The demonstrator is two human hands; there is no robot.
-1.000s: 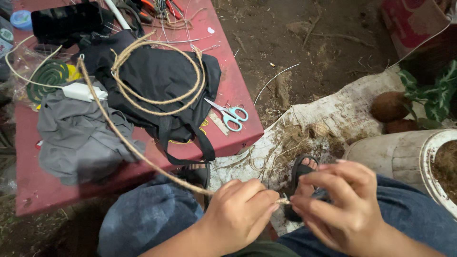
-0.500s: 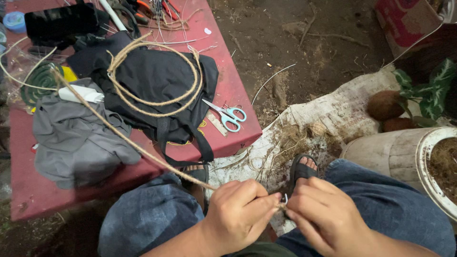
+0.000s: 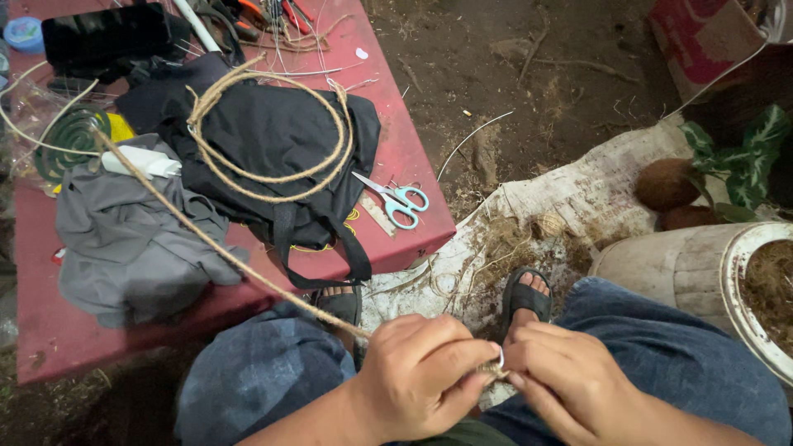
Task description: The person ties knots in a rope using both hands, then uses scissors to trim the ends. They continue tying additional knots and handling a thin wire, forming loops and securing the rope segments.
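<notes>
One red table (image 3: pixel 396 157) stands by the person's knees. On it lie one black bag (image 3: pixel 281 140), one gray cloth (image 3: pixel 132 248) and one pair of scissors (image 3: pixel 396 198). One brown rope (image 3: pixel 215 248) runs from the table down to the hands. The left hand (image 3: pixel 425 372) is closed tight on the rope's end. The right hand (image 3: pixel 570 380) pinches the same end. Both hands touch.

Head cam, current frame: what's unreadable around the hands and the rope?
- Rope end: hidden between left hand and right hand.
- Small ring: mostly covered by fingers.
- Rope's far end: lost in clutter on the red table.
- White pot: cut off by the right edge.
</notes>
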